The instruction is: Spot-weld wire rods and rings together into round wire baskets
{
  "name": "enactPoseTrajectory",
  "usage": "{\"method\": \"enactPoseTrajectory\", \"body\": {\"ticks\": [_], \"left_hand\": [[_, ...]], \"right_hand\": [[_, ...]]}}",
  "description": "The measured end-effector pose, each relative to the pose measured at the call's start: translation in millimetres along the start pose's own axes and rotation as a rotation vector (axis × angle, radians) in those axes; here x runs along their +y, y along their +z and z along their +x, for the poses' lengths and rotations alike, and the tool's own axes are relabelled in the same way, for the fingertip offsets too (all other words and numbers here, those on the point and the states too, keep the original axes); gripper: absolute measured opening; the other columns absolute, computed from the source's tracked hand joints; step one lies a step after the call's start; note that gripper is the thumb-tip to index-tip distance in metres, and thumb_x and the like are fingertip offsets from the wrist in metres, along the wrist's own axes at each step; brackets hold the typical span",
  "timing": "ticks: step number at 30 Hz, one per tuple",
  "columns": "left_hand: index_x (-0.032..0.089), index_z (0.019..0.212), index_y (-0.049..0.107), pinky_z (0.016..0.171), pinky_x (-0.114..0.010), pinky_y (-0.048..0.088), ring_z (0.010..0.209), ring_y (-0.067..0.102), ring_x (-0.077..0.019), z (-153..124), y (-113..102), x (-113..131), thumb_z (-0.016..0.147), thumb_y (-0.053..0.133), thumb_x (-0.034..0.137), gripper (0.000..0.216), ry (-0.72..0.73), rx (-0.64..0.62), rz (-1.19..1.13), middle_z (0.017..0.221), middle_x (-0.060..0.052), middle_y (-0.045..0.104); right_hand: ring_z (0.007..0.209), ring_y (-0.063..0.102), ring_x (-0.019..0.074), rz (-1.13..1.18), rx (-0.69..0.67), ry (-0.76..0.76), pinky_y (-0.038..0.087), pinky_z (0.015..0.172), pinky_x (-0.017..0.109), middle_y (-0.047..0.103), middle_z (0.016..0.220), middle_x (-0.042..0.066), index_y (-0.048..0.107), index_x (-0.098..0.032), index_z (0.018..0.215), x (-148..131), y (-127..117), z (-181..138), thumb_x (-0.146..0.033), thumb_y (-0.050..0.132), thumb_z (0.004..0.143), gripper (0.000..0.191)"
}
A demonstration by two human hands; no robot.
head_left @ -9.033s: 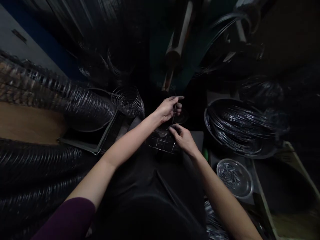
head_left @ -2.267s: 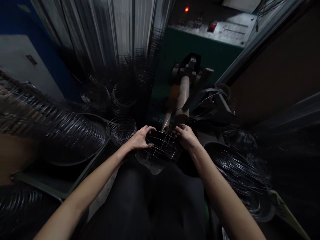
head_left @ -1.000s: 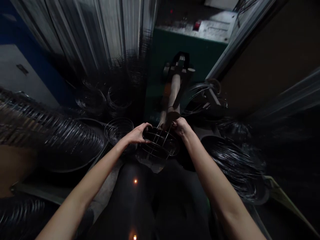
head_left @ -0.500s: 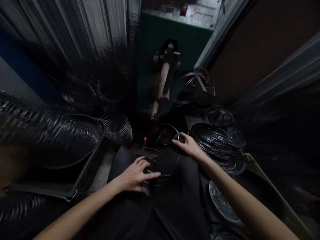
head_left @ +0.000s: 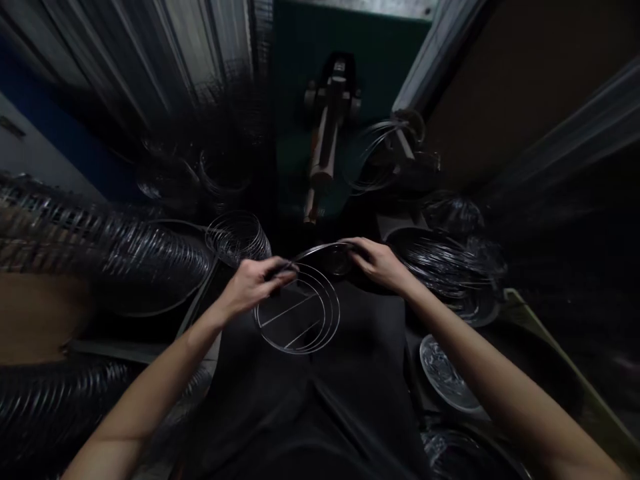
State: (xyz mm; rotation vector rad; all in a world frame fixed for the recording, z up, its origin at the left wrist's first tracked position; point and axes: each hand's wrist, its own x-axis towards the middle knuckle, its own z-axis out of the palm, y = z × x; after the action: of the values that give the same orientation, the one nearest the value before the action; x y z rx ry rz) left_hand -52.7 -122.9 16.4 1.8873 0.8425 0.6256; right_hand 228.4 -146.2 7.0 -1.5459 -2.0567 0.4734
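Observation:
My left hand is closed, its fingertips smeared by motion, at the near end of a thin wire ring. My right hand pinches the other side of that ring, which shows edge-on as an arc between both hands. Below my left hand, a round wire rack with concentric hoops and cross bars appears over the dark cloth on my lap. Whether my left fingers also touch the rack is hidden. Just beyond the ring stands the machine's pale electrode arm, pointing down toward it.
Stacked wire rings stand left of my hands, with a long row of wire rings farther left. A pile of wire rings lies at right. Nearer is a round dish. The green machine body rises ahead.
My left hand has risen from spread fingers over my lap and closed at the ring. My right hand has lifted its ring slightly. The small orange glow is gone, and the view has shifted.

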Motion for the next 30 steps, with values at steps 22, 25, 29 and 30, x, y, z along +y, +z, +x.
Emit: {"method": "enactPoseTrajectory", "body": {"ticks": [22, 25, 29, 30], "left_hand": [[0.012, 0.085, 0.057, 0.039, -0.016, 0.034, 0.034, 0.038, -0.0027, 48.5, 99.8, -15.5, 0.080, 0.062, 0.041, 0.030, -0.386, 0.264, -0.794, 0.053, 0.006, 0.047], [0.011, 0.075, 0.059, 0.048, -0.017, 0.040, 0.049, 0.052, -0.0062, 54.8, 96.0, -22.5, 0.080, 0.062, 0.039, 0.029, -0.311, 0.180, -0.605, 0.062, 0.001, 0.057], [0.011, 0.074, 0.057, 0.048, -0.015, 0.039, 0.050, 0.051, -0.0050, 65.8, 100.2, -18.4, 0.083, 0.058, 0.035, 0.026, -0.321, 0.145, -0.644, 0.063, 0.001, 0.057], [0.012, 0.076, 0.056, 0.048, -0.015, 0.039, 0.050, 0.051, -0.0052, 67.4, 101.7, -16.5, 0.084, 0.058, 0.034, 0.024, -0.336, 0.124, -0.677, 0.063, 0.001, 0.058]], "right_hand": [[0.093, 0.055, 0.0217, -0.503, -0.137, -0.080, 0.042, 0.078, 0.030, 0.066, 0.098, 0.009, 0.030, -0.021, 0.145, -3.4, 59.1, 38.9, -0.021, 0.037, 0.093, 0.052], [0.094, 0.055, 0.0211, -0.532, -0.142, -0.086, 0.045, 0.073, 0.027, 0.065, 0.101, 0.010, 0.018, -0.018, 0.148, -1.6, 51.1, 25.0, -0.018, 0.035, 0.092, 0.059], [0.099, 0.057, 0.0209, -0.498, -0.131, -0.063, 0.049, 0.074, 0.028, 0.061, 0.117, 0.011, 0.018, -0.018, 0.148, 20.5, 37.5, 17.0, -0.015, 0.036, 0.089, 0.062], [0.102, 0.057, 0.0215, -0.485, -0.124, -0.052, 0.050, 0.076, 0.029, 0.059, 0.121, 0.011, 0.020, -0.018, 0.147, 24.4, 36.6, 16.4, -0.015, 0.037, 0.089, 0.061]]}}
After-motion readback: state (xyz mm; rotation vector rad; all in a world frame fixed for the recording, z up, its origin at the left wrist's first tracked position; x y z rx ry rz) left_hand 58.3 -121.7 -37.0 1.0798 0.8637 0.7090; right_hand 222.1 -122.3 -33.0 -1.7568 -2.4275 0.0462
